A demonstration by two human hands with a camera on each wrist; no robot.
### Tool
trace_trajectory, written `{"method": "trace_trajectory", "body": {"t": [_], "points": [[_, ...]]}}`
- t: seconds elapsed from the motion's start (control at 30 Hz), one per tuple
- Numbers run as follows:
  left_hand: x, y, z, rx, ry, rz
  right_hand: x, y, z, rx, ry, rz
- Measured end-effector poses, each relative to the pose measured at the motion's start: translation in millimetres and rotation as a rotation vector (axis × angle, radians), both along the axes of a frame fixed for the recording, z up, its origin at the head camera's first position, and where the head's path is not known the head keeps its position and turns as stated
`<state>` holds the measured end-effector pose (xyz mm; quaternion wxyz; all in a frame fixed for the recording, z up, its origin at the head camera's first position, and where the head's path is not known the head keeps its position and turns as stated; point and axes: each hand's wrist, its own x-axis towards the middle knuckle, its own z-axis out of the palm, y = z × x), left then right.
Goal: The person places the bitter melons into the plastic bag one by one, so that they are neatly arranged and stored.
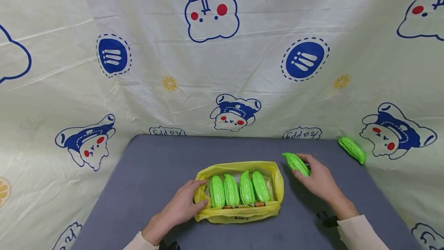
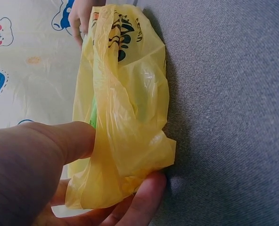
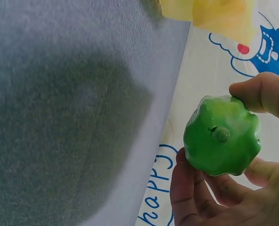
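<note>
A yellow plastic bag [image 1: 239, 216] lies on the table with its mouth spread wide. Several green bitter melons [image 1: 246, 188] sit side by side inside it. At the bag's left end, my left hand [image 1: 185, 201] grips the side of the bag, with the thumb [image 2: 78, 140] and fingers on it in the left wrist view. To the right of the bag, my right hand [image 1: 317, 176] holds another bitter melon [image 1: 296, 164] above the table. The right wrist view shows that held melon [image 3: 223, 135] end-on, between thumb and fingers.
One more bitter melon [image 1: 352, 150] lies at the far right corner of the dark grey table [image 1: 156, 157]. Behind the table and along its sides hangs a pale printed sheet [image 1: 145, 49] with blue cartoon figures.
</note>
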<state>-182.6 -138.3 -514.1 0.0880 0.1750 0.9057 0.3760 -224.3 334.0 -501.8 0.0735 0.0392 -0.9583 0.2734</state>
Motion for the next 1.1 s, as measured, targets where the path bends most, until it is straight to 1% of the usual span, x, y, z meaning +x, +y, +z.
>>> {"method": "trace_trajectory", "body": {"t": [0.17, 0.43, 0.67, 0.9, 1.1], "points": [[0.3, 1, 0.5, -0.018, 0.016, 0.007, 3.4, -4, 1.0, -0.011, -0.002, 0.011], [-0.3, 1, -0.8, -0.019, 0.009, 0.005, 7.6, -11, 6.0, -0.02, -0.003, 0.027], [-0.4, 0, 0.1, -0.023, 0.035, -0.002, 11.2, -18, 9.4, -0.023, -0.003, 0.048], [1.1, 0, -0.4, -0.023, 0.02, 0.009, 13.3, -24, 13.7, -0.02, -0.004, 0.065], [2.0, 1, 0.9, -0.027, 0.025, 0.012, 16.8, -32, 18.5, -0.023, 0.003, 0.067]]}}
